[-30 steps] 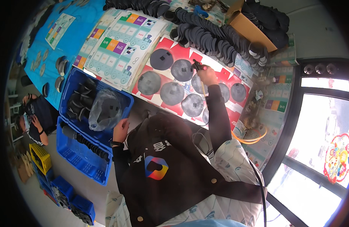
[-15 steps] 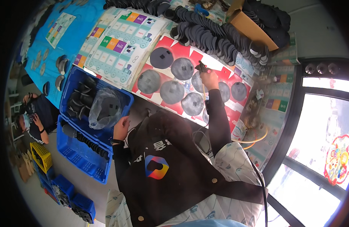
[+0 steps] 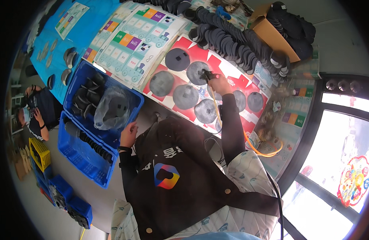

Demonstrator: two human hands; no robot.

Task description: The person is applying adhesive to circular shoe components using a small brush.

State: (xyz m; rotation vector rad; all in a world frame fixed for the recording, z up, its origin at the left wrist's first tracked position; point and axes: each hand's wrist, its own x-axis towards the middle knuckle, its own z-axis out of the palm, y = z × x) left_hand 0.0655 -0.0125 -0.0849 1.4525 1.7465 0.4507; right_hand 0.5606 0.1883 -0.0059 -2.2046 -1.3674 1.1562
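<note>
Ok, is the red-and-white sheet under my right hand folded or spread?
Spread out: the red-and-white sheet lies flat, its broad face showing, with several round grey discs across it.

open room left of the hose [image 3: 215, 105]

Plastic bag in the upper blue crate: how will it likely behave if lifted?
The plastic bag will probably be floppy, as its thin film looks wrinkled and slack. It may be slippery, given its glossy highlights. Dark material shows through; if that is inside, it could shift and pull the film down.
</note>
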